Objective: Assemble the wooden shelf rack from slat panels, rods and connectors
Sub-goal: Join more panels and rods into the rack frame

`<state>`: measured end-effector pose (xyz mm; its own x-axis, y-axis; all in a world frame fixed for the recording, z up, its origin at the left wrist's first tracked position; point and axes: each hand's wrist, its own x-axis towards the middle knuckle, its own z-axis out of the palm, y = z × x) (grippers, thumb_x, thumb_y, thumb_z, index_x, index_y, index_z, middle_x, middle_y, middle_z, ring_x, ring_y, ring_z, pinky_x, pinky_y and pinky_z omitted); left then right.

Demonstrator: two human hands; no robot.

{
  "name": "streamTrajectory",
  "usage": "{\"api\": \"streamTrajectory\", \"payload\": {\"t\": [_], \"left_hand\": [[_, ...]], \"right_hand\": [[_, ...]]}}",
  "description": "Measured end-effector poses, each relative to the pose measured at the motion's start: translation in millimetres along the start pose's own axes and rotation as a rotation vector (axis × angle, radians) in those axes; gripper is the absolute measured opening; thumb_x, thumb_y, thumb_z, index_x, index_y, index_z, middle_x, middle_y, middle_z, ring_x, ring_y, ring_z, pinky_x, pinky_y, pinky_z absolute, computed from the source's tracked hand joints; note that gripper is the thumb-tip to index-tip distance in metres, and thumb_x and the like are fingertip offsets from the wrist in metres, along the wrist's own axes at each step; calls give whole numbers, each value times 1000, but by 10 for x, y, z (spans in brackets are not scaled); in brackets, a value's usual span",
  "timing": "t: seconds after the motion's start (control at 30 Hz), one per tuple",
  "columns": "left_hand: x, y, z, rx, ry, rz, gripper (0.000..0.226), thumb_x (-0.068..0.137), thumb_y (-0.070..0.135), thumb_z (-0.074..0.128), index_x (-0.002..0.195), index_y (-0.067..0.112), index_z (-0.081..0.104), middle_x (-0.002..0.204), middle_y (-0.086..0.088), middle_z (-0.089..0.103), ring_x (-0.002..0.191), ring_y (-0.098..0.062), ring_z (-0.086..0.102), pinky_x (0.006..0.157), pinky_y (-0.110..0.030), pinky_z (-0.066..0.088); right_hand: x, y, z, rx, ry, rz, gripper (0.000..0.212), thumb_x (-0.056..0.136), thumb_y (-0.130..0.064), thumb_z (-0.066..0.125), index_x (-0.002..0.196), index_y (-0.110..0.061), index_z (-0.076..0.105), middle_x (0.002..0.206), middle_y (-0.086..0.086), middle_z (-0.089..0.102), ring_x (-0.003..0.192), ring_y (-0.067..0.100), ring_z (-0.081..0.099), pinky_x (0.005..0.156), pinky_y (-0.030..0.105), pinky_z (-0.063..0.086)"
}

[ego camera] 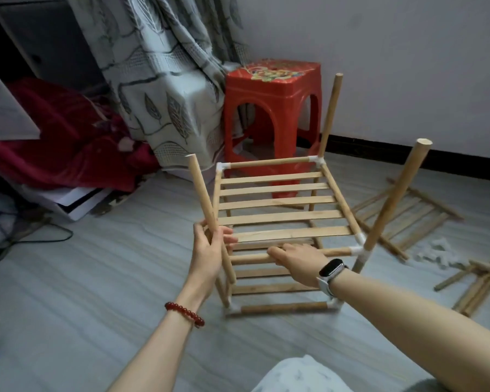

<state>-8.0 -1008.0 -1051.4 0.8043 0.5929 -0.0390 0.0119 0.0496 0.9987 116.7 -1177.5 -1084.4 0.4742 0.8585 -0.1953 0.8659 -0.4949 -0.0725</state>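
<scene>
Nearest the lens: pale patterned knee [300, 374] at bottom edge, both forearms reaching out over grey floor [96, 278]. Left hand [210, 250], red bead bracelet [185, 314] at wrist, curled round loose upright rod [207, 210] at near-left corner of rack [275, 219]; thumb side toward slats. Right hand [297, 257], smartwatch [332, 268] on wrist, fingers wrapped over near horizontal front rod [334, 252], steadying. Rack standing on floor, mid-frame, top slat panel [277, 207] fitted, lower panel beneath. Other uprights seated in white connectors: near-right rod [393, 199] leaning outward, far-right rod [330, 117] roughly vertical. Key relation: held rod's long axis near-vertical, tilted, top leaning left and away; corner socket hidden behind left fingers, seated or not cannot tell. Left hand nearer that corner. Likely step: pressing rod down along own axis into corner joint. Spare slat panel [408, 213] and loose rods [475, 284] lying on floor right. Red stool [272, 108], curtain [164, 89] behind.
</scene>
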Motion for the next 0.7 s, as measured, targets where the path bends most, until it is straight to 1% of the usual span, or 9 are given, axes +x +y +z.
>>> {"api": "streamTrajectory", "payload": {"t": [0.1,0.2,0.3,0.4,0.47,0.53,0.6,0.63,0.7], "left_hand": [[15,106,-104,-3,-55,55,15,98,24,43,110,34,43,104,7,70,96,-13,68,81,-31,53],[1,162,-10,-18,-116,42,19,91,31,50,109,32,44,110,7,70,100,-14,67,87,-34,51],[-27,193,247,-24,-169,22,27,81,35,60,104,26,48,107,0,70,95,-17,69,78,-33,56],[-35,196,590,-44,-216,-8,17,86,13,65,99,17,55,100,-8,69,89,-17,70,69,-26,56],[-35,181,838,-12,-254,-35,16,84,9,68,95,17,58,97,-10,68,86,-16,70,71,-27,57],[-31,180,1111,66,-285,-18,15,81,16,73,89,22,63,91,-5,70,87,-15,69,78,-33,57],[-28,211,1345,124,-296,30,13,79,24,76,86,28,66,86,3,72,87,-10,68,81,-31,55],[-21,237,1461,129,-301,55,13,78,25,76,86,28,67,84,6,72,85,-6,67,80,-27,53],[12,292,1684,113,-317,79,12,77,24,77,84,28,69,82,11,72,82,1,66,78,-20,51]], "right_hand": [[2,157,36,20,46,-25,34,98,-11,36,126,-29,40,100,-3,51,85,19,49,74,33,39],[-198,428,97,6,65,1,38,96,-9,38,125,-33,42,95,-9,42,83,10,36,74,27,28],[-473,783,179,-84,79,83,41,96,-7,38,128,-33,43,109,-5,49,96,15,42,87,26,30],[-736,1113,163,-149,104,216,34,100,-19,39,130,-33,45,118,-5,48,111,18,44,96,27,34],[-902,1314,129,-172,80,342,37,100,-25,37,136,-34,41,133,-1,43,128,22,36,104,34,33],[-1038,1484,45,-196,16,492,43,99,-21,36,139,-35,37,147,2,32,139,23,23,110,39,27],[-1072,1545,-51,-116,-10,592,47,97,-15,39,139,-33,39,152,2,25,142,24,17,112,44,22],[-1073,1529,-92,-8,27,611,47,95,-13,41,139,-30,41,152,2,26,142,23,18,113,45,19],[-1083,1401,-182,375,188,561,47,91,-11,45,135,-25,46,147,-1,37,138,18,30,111,33,26]]}}
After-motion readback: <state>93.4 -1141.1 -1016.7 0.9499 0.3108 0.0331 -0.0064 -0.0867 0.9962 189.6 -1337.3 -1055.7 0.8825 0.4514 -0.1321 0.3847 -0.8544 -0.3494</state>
